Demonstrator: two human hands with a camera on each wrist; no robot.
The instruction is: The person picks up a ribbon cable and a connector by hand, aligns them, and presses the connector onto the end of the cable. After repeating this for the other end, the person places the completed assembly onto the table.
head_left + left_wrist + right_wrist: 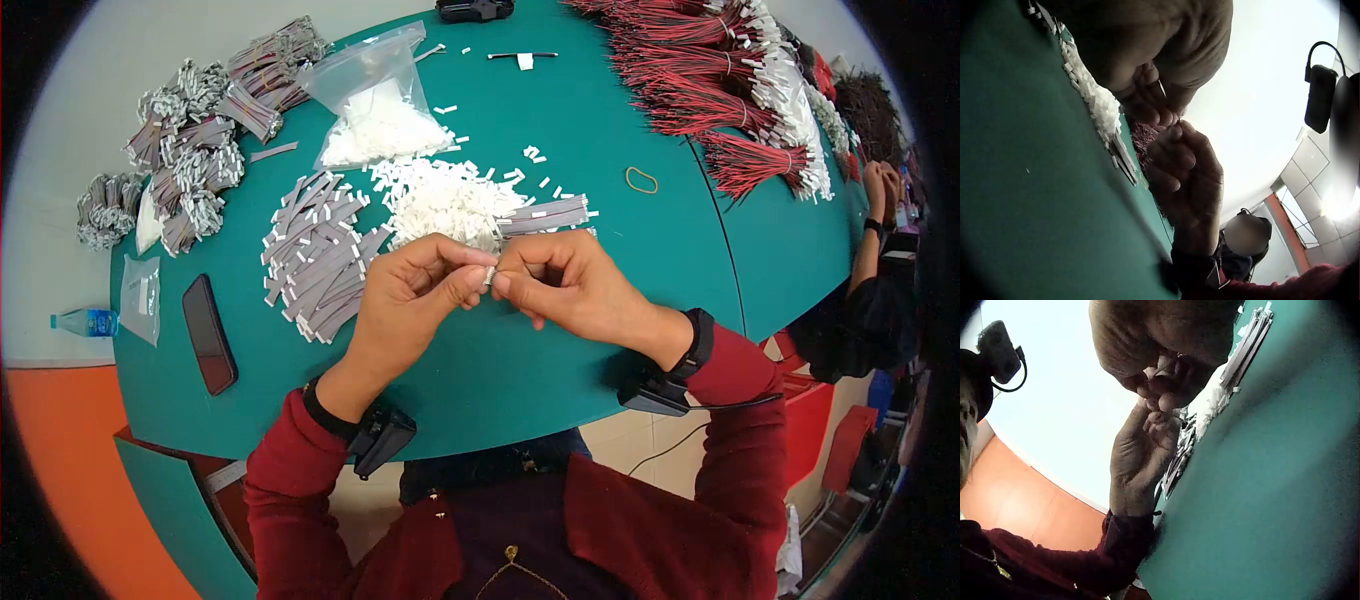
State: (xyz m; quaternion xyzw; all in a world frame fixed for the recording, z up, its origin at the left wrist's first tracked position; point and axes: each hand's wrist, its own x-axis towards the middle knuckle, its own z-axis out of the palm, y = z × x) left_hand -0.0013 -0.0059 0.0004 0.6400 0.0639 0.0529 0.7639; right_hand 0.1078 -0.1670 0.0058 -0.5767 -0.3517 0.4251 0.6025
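My left hand (400,300) and right hand (585,285) meet fingertip to fingertip above the green table. Between thumbs and forefingers they pinch a small white connector (489,275), mostly covered by the fingers. Just beyond the hands lies a heap of loose white connector housings (445,200). Short grey ribbon cables (320,260) with white ends are spread left of that heap, and a smaller bunch of grey ribbon cables (550,215) sits behind the right hand. In the left wrist view the right hand (1188,169) faces the left, its fingertips touching the other hand's.
An open plastic bag (385,125) of white housings stands behind the heap. Bundled grey cables (200,150) lie far left, red wire bundles (700,80) far right. A phone (209,333), water bottle (88,322) and rubber band (641,180) are around. Another person's arm (868,240) is at right.
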